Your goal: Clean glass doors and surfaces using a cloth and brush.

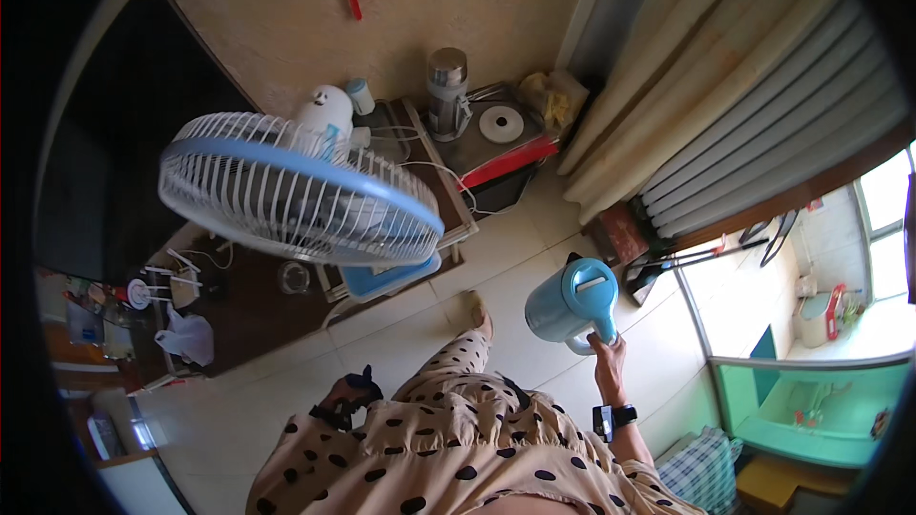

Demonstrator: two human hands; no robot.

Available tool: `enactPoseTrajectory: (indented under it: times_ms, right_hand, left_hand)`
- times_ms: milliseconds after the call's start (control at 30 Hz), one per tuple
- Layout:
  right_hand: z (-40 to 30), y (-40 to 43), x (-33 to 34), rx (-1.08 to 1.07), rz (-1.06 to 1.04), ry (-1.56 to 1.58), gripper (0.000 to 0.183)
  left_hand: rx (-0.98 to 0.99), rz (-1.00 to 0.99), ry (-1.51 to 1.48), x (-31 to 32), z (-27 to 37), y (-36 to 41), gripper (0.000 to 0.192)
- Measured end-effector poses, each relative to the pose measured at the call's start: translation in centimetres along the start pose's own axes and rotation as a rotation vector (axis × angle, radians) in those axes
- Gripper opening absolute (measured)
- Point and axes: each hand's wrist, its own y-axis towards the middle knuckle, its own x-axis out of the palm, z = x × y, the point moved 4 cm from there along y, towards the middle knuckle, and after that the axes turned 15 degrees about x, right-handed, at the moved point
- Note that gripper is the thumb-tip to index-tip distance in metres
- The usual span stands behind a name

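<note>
A light-blue electric kettle (pixel 562 304) with a lidded top is held out over the tiled floor. My right hand (pixel 608 365) grips its handle, and there are a watch and a small device on that wrist. My left hand (pixel 347 392) hangs low beside my polka-dot clothing (pixel 465 429). Something dark blue shows at its fingers, but shadow hides whether it is held. On a low surface near the wall, a steel vacuum flask (pixel 448 94) stands upright beside a dark tray (pixel 469 139) bearing a white round lid-like piece (pixel 501 124).
A blue-and-white electric fan (pixel 300 193) stands at left before a large dark screen (pixel 129 121). Beige curtains (pixel 687 64) hang at upper right. A plastic bag (pixel 187 336) and a glass ashtray (pixel 293 277) rest on the dark cabinet. A checked cloth (pixel 698 476) lies lower right.
</note>
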Motion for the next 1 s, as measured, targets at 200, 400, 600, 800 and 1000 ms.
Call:
enactPoseTrajectory:
  times_ms: [200, 400, 600, 800, 1000]
  right_hand:
    - [-8.2, 8.4, -0.8, -0.004, -0.011, 0.117, 0.026]
    - [-17.3, 20.0, 2.5, -0.165, -0.159, 0.041, 0.027]
    - [-25.5, 30.4, 10.3, -0.098, -0.394, 0.055, 0.021]
    - [-30.8, 41.6, 19.4, -0.213, -0.53, -0.113, 0.022]
    - [-31.1, 51.7, 26.7, -0.275, -0.626, -0.283, 0.026]
  left_hand:
    - [-0.2, 0.067, -0.036, 2.9, 4.6, 8.0, 0.02]
    - [-0.267, 0.247, -0.135, 4.3, 9.2, 14.0, 0.021]
    - [-0.425, 0.483, -0.248, 7.3, 11.6, 15.6, 0.021]
    - [-0.641, 0.674, -0.333, 14.5, 16.5, 16.1, 0.022]
    - [-0.632, 1.026, -0.849, 19.4, 28.6, 21.9, 0.039]
